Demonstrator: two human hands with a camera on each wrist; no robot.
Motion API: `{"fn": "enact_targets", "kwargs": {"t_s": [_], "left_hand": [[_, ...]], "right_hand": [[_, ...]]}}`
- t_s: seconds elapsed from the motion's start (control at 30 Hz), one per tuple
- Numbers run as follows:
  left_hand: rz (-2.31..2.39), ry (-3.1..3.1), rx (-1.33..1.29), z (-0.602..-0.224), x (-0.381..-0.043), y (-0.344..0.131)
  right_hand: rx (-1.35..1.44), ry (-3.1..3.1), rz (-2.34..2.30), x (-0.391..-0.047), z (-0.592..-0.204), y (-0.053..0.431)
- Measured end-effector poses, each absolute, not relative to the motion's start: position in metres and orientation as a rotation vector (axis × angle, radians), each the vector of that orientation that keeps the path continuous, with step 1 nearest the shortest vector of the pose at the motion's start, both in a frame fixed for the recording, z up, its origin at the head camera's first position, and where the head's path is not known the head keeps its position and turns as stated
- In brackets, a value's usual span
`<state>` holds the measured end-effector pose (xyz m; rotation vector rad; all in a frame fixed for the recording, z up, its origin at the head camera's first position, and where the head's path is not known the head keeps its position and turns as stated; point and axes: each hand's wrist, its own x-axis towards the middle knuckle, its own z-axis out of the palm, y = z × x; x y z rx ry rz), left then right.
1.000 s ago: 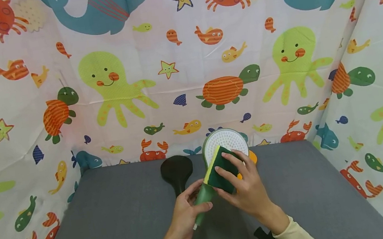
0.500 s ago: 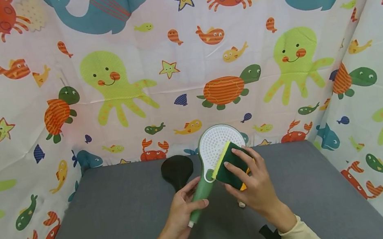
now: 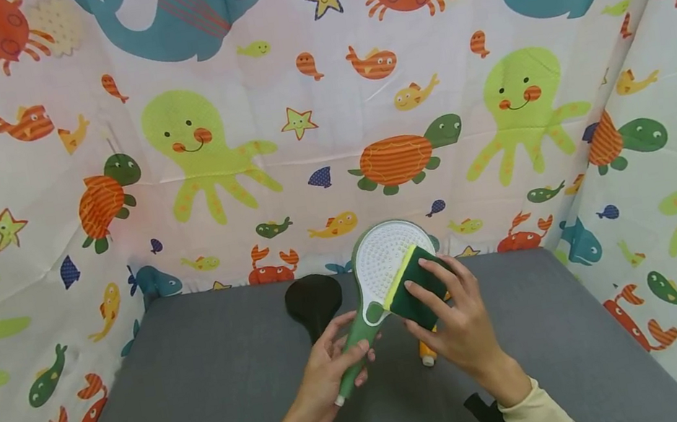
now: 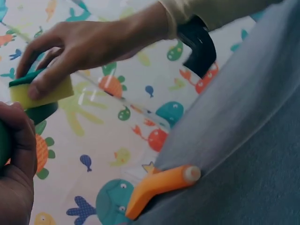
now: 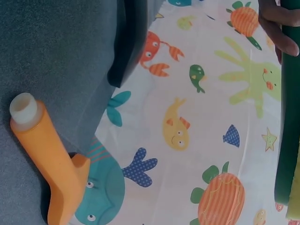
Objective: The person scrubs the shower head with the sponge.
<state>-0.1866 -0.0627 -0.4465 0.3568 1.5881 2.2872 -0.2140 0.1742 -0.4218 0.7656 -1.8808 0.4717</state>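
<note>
A green handheld shower head (image 3: 359,346) with a white, dotted spray face is tilted up above the table. My left hand (image 3: 321,385) grips its handle, thumb across the front. My right hand (image 3: 463,323) holds a sponge (image 3: 413,294), green scourer side outward and yellow edge along the spray face, covering the face's lower right. In the left wrist view, the right hand (image 4: 89,47) pinches the sponge (image 4: 51,93) between thumb and fingers, and part of the left hand (image 4: 18,164) shows at the edge.
A black shower head (image 3: 313,302) lies on the grey table (image 3: 208,391) to the left. An orange shower head (image 3: 428,354), mostly hidden in the head view, lies behind the right hand; its handle (image 5: 44,159) shows in the right wrist view. A patterned curtain (image 3: 305,165) surrounds the table.
The sponge has shifted right across the shower head, uncovering more of the spray face and the neck. My right hand moved right with it. The left hand keeps its grip on the handle.
</note>
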Motion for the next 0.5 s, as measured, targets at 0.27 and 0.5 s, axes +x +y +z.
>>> {"fn": "enact_targets", "kwargs": {"t_s": [0.27, 0.5], "left_hand": [[2.347, 1.629, 0.297, -0.450, -0.187, -0.055], [2.364, 1.693, 0.281, -0.452, -0.189, -0.052]], "right_hand": [[0.747, -1.891, 0.489, -0.216, -0.419, 0.172], [0.777, -1.888, 0.516, -0.214, -0.417, 0.163]]}}
